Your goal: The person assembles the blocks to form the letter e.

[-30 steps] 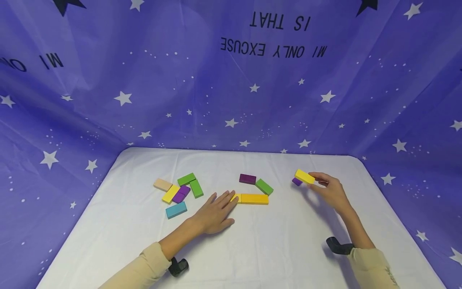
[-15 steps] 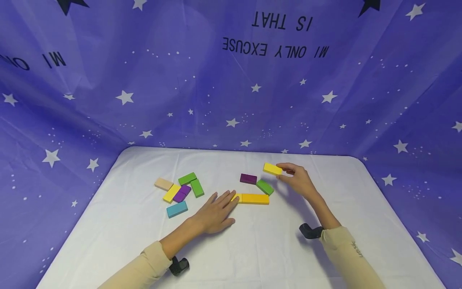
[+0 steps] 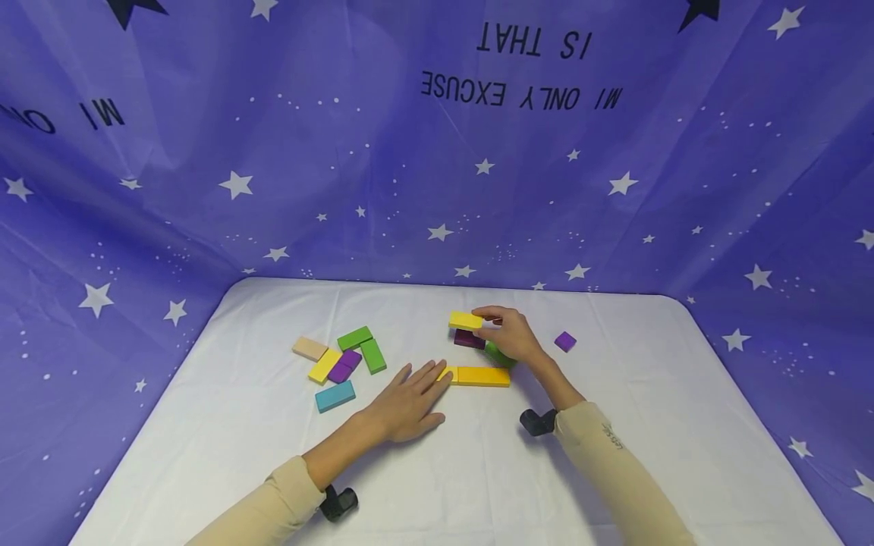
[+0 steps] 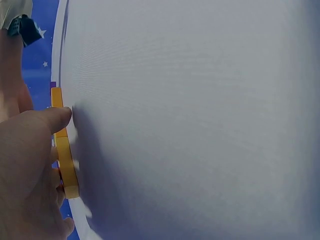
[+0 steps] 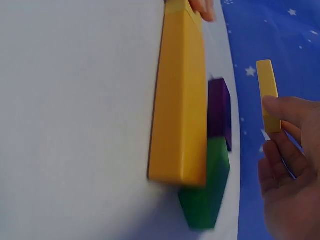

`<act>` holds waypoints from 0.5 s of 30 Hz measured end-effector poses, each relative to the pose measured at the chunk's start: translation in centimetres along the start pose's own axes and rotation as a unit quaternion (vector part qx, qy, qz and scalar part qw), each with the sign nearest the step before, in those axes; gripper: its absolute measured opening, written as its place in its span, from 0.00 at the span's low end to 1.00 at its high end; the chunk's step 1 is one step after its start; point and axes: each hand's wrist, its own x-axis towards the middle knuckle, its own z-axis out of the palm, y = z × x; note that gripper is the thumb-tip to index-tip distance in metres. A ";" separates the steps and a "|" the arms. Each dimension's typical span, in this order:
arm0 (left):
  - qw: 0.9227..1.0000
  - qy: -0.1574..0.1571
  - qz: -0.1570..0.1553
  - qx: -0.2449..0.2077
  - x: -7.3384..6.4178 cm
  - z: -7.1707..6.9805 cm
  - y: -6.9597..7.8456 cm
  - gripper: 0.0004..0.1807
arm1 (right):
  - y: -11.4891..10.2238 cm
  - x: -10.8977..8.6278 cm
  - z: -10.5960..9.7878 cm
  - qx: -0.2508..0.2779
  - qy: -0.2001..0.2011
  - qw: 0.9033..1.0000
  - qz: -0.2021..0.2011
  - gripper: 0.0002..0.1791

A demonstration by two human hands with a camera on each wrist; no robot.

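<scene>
My right hand (image 3: 510, 335) pinches a yellow block (image 3: 465, 321) by its right end, thumb on the near side. That block is held up off the table, above and just behind a dark purple block (image 3: 467, 340). Under the same hand lies a green block (image 3: 501, 356), partly hidden. My left hand (image 3: 404, 409) rests flat with straight fingers, its fingertips covering part of another yellow block (image 3: 454, 374). End to end with this one lies a longer orange block (image 3: 483, 377). In the right wrist view the held block (image 5: 268, 85) stands clear of the others.
On the left lie a tan block (image 3: 310, 348), a yellow block (image 3: 325, 365), small purple blocks (image 3: 344, 365), two green blocks (image 3: 372, 356) and a blue block (image 3: 334, 396). A small purple block (image 3: 565, 342) sits alone at right. A starry blue cloth (image 3: 437, 189) surrounds the white table (image 3: 437, 493).
My right hand has carried the yellow block leftward from the table's right side to above the dark purple block. The small purple block stayed behind at right. The left hand has kept still.
</scene>
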 end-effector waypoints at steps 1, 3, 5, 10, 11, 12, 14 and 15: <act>1.000 0.000 0.000 0.001 0.0 0.0 0.0 0.38 | -0.1 0.3 0.4 -0.003 -0.002 1.000 -0.003 0.20; 1.000 0.000 0.000 0.002 0.0 0.0 0.0 0.38 | -0.4 0.7 1.1 -0.004 -0.005 1.000 -0.004 0.20; 1.000 0.000 0.000 0.003 0.0 0.0 0.0 0.38 | -0.8 1.0 1.8 -0.007 -0.007 1.000 -0.005 0.20; 1.000 0.000 0.001 0.008 0.0 -0.1 0.0 0.38 | -1.2 1.6 3.0 -0.014 -0.017 1.000 0.000 0.20; 1.000 0.000 0.002 0.009 0.0 -0.1 0.0 0.38 | -1.2 1.7 3.2 -0.015 -0.021 1.000 0.001 0.20; 1.000 -0.001 0.002 0.010 0.0 -0.2 0.0 0.38 | -1.2 1.8 3.4 -0.013 -0.025 1.000 0.001 0.20; 1.000 -0.002 0.003 0.010 0.0 -0.2 0.1 0.38 | -1.1 1.9 3.7 -0.014 -0.031 0.999 0.001 0.20; 1.000 -0.003 0.003 0.011 -0.1 -0.3 0.1 0.38 | -1.1 2.0 3.9 -0.014 -0.034 0.999 0.002 0.20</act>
